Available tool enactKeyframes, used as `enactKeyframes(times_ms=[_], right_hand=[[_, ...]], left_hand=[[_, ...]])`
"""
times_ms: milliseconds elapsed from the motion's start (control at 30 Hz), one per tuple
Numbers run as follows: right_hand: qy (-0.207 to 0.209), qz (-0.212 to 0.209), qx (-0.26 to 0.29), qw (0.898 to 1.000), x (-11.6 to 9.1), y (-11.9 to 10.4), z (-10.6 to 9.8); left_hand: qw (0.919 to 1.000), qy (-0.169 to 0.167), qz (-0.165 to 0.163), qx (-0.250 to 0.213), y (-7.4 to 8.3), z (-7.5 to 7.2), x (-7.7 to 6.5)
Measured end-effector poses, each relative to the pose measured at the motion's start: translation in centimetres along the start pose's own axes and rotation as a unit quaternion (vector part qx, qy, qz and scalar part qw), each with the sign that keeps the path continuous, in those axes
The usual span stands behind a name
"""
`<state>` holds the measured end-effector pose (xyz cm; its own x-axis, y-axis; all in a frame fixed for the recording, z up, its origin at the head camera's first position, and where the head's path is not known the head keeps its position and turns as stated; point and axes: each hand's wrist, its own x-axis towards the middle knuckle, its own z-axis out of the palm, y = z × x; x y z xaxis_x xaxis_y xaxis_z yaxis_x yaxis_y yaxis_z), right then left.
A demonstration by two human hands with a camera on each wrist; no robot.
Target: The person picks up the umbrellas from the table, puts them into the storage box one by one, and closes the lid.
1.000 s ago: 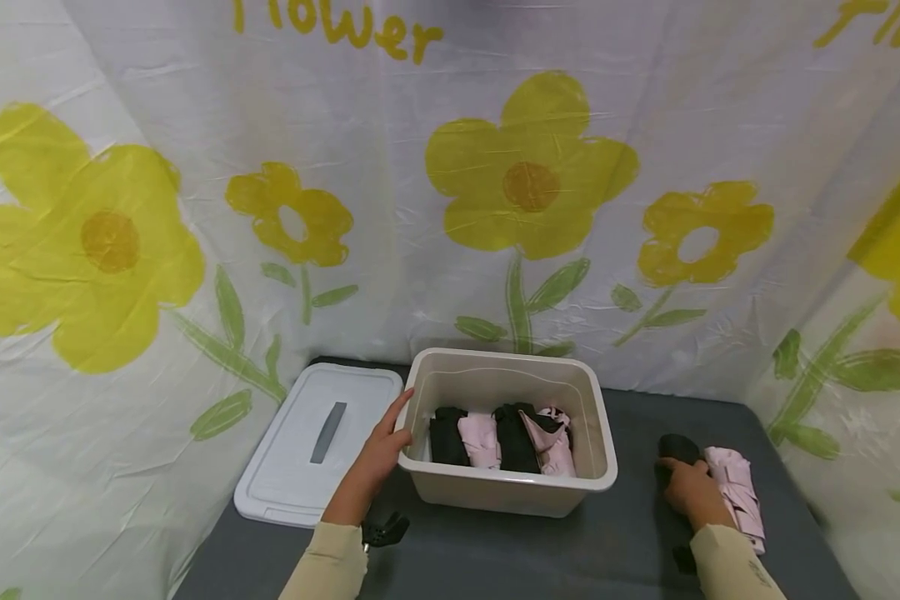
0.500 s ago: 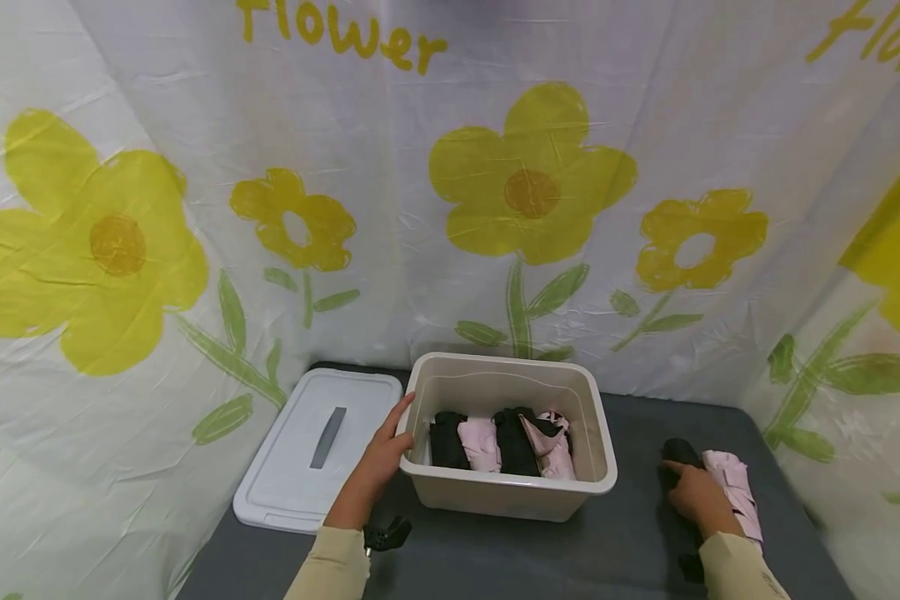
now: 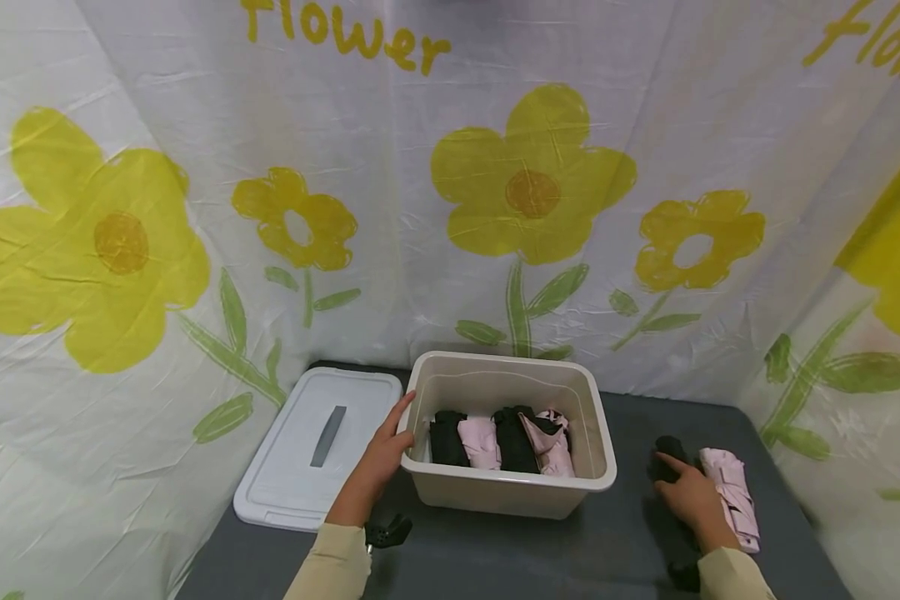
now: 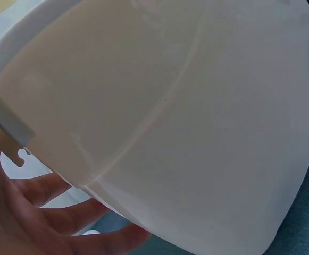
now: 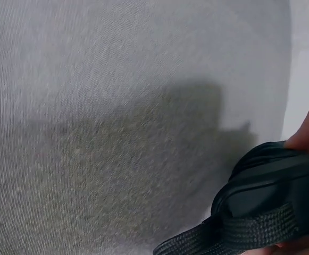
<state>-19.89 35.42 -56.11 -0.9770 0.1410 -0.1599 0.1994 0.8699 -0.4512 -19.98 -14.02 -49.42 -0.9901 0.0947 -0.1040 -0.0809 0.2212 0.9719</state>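
Note:
My left hand (image 3: 381,457) rests at the left side of a beige plastic storage bin (image 3: 510,493), fingers along the outside of its wall and thumb at the rim. In the left wrist view its fingers (image 4: 85,215) lie fairly straight beside the bin's outer wall (image 4: 207,122). At the right, my right hand (image 3: 693,500) grips a black rolled fabric bundle (image 3: 671,450). The right wrist view shows the bundle (image 5: 282,191) with a woven strap, held between thumb and fingers. A pink rolled bundle (image 3: 731,496) lies just right of that hand.
Inside the bin stand black rolls (image 3: 447,437) and pink rolls (image 3: 480,442) in a row. A white lid (image 3: 292,450) with a grey handle lies left of the bin on the dark table (image 3: 630,417). A flower-printed curtain (image 3: 390,125) rises behind.
My right hand has shifted slightly left with the black bundle, widening the gap to the pink one. The left hand stays at the bin. The head view has tilted slightly.

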Motion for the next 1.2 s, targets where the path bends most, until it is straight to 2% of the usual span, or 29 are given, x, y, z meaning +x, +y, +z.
enactKeyframes(times_ms=[67,100,267,367,633,1200], right_hand=[[0.007,-0.006,0.004,1.0,-0.3,-0.5,-0.1],[0.009,-0.007,0.005,1.0,-0.5,-0.7,-0.2],[0.015,-0.002,0.015,1.0,-0.8,-1.5,-0.4],[0.02,-0.002,0.019,1.0,-0.9,-1.9,-0.5],[0.034,-0.007,0.038,0.999,-1.4,-3.7,-1.4],[0.018,-0.028,0.09,0.995,-2.5,-7.5,-4.0]], left_hand=[[1.0,-0.005,-0.006,-0.002,0.6,-0.1,-0.3],[1.0,-0.005,-0.006,-0.002,0.4,-0.1,-0.1],[0.9999,0.005,-0.006,-0.008,-2.1,0.1,1.5],[0.9999,0.011,0.001,-0.008,-2.6,0.2,1.8],[0.9998,0.016,0.01,-0.001,-2.7,0.2,1.7],[0.9998,0.015,0.013,-0.007,-2.5,0.3,1.3]])
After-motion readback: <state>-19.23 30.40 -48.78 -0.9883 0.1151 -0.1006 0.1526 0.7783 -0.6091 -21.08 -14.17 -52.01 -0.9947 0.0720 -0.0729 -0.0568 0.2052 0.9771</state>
